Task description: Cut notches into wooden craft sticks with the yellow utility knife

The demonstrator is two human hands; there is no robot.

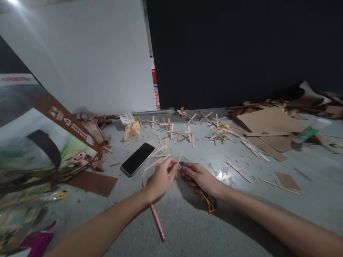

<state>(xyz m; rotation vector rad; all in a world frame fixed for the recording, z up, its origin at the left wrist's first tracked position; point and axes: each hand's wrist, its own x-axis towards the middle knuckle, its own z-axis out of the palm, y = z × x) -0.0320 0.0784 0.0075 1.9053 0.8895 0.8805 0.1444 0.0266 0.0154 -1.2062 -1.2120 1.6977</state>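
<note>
Near the middle of the table my left hand [164,175] pinches a short wooden craft stick [180,157], its tip pointing up. Close beside it, my right hand [199,175] is wrapped round a black and yellow utility knife [209,201], whose front end meets the left fingertips. The blade is too small to make out. Loose craft sticks [154,163] lie just beyond my left hand, next to a dark-screened phone [138,159]. A pink pencil [157,221] rests on the table, passing under my left wrist.
Small crossed-stick pieces [171,130] spread across the far middle. Cardboard sheets [268,123] and a green-and-white glue stick [312,130] lie at the right. A large printed bag [50,132] stands at the left, with a purple object [37,242] nearer. White and black panels [241,53] close off the back.
</note>
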